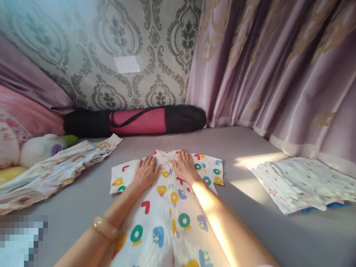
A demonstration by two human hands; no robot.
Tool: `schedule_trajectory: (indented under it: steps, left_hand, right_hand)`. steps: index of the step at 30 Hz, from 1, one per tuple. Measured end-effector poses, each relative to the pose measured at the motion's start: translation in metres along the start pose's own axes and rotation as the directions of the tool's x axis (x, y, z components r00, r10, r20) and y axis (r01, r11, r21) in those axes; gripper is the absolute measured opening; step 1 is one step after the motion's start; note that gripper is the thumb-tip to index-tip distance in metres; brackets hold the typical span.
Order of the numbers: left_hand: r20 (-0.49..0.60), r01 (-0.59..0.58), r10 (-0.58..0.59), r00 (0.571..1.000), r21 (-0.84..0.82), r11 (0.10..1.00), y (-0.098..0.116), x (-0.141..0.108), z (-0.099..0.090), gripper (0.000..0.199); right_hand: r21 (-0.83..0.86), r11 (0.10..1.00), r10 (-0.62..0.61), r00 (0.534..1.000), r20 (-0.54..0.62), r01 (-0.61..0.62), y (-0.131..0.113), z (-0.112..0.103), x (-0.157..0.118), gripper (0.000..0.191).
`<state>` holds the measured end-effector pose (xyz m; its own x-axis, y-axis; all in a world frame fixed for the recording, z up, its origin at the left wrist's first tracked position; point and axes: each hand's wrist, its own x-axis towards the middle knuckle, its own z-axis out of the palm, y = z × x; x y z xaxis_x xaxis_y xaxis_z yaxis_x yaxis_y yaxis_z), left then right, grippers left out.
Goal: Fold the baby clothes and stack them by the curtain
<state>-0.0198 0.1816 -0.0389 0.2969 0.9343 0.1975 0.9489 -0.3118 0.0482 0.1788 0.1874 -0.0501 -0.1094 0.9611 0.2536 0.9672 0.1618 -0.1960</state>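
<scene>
A white short-sleeved button-up shirt (164,207) with colourful letter-like prints lies spread out, collar away from me. My left hand (147,170) rests flat on its left shoulder, fingers stretched out beside the collar (164,155). On the other side of the collar, my right hand (184,165) presses flat on the right shoulder with its fingers extended. Both short sleeves lie spread outward. The shirt's lower end runs out of the bottom of the view, and my forearms cover parts of it.
A stack of folded pale cloths (306,181) lies to the right on the grey sheet (239,144). At the left are a printed garment (69,163) and a white plush toy (41,150). A long pink-and-black bag (139,120) lies along the wall, by purple curtains (264,66).
</scene>
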Motion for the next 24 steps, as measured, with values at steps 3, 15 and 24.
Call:
schedule_trajectory:
  steps: [3, 15, 24]
  left_hand:
    - [0.006, 0.018, -0.017, 1.000, -0.034, 0.999, -0.006, -0.013, 0.013, 0.052]
    - [0.001, -0.286, 0.287, 0.958, -0.104, 0.953, -0.020, -0.085, -0.026, 0.055]
    - [0.246, 0.125, -0.064, 0.967, -0.238, 0.963, -0.030, -0.214, -0.055, 0.072]
  right_hand:
    - [0.005, 1.000, 0.012, 0.998, 0.064, -0.012, -0.001, 0.002, -0.003, 0.066]
    - [0.078, 0.993, -0.112, 0.938, 0.328, 0.092, 0.013, -0.054, -0.027, 0.063]
    - [0.124, 0.889, -0.457, 0.860, 0.228, 0.440, 0.032, -0.106, -0.226, 0.049]
